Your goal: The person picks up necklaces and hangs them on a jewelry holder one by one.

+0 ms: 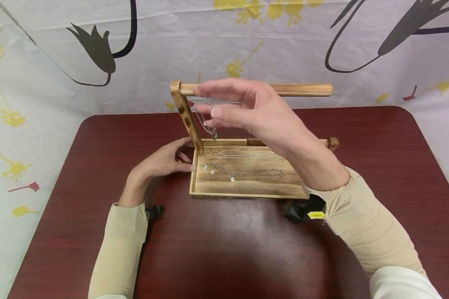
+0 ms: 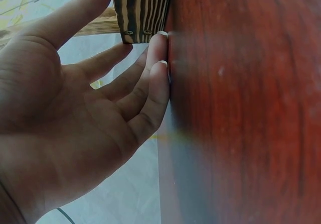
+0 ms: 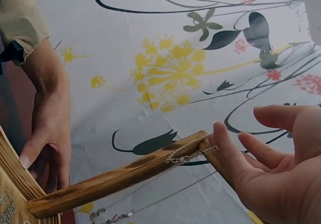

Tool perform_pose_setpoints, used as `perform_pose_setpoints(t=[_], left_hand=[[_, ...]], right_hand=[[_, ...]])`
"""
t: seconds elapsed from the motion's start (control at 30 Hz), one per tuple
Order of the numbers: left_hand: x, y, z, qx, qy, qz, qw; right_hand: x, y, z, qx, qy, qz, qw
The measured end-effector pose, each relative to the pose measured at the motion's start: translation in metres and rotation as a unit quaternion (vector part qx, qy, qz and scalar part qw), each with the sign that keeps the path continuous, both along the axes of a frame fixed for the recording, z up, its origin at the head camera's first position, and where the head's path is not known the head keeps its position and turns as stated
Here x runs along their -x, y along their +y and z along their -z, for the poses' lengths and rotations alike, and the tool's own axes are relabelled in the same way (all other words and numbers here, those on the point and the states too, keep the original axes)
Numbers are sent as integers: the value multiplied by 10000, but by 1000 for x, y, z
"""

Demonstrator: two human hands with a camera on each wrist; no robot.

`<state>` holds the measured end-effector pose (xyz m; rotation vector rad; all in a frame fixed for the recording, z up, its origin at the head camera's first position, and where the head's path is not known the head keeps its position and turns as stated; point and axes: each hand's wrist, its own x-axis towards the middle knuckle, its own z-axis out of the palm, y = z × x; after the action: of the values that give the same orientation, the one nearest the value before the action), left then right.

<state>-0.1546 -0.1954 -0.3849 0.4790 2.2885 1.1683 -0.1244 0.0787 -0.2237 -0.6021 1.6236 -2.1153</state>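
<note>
A wooden jewelry stand has a shallow tray below, an upright post at its left and a horizontal bar on top. A thin silver chain necklace hangs over the bar near the post. My right hand is beside the hanging chain, fingers extended, thumb apart from them in the right wrist view; one fingertip is close to the bar's corner. Low at the tray's left end, my left hand rests its thumb and fingertips against the wood. Its palm looks empty in the left wrist view.
In the tray lie a chunky silver chain with small charms and a finer chain. The stand is on a dark red table. A flower-patterned white cloth rises behind.
</note>
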Motion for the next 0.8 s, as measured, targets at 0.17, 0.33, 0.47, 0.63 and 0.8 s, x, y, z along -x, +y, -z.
perform_pose_setpoints(t=[0.17,0.33,0.47,0.63,0.8], left_hand=[[0,1,1,10,6,-2,10000],[0,1,1,18,-4,-17,10000],[-1,0,1,-14,-35,-24,10000],[-1,0,1,-43,20,-31,10000],[-1,1,1,-42,107,-4,9999]], right_hand=[[0,3,6,245,-141,-302,9991],[0,4,13,366,-88,-462,9982],[-1,4,18,346,-73,-542,9979],[0,3,24,395,68,-628,9972],[-1,4,29,342,64,-618,9975]])
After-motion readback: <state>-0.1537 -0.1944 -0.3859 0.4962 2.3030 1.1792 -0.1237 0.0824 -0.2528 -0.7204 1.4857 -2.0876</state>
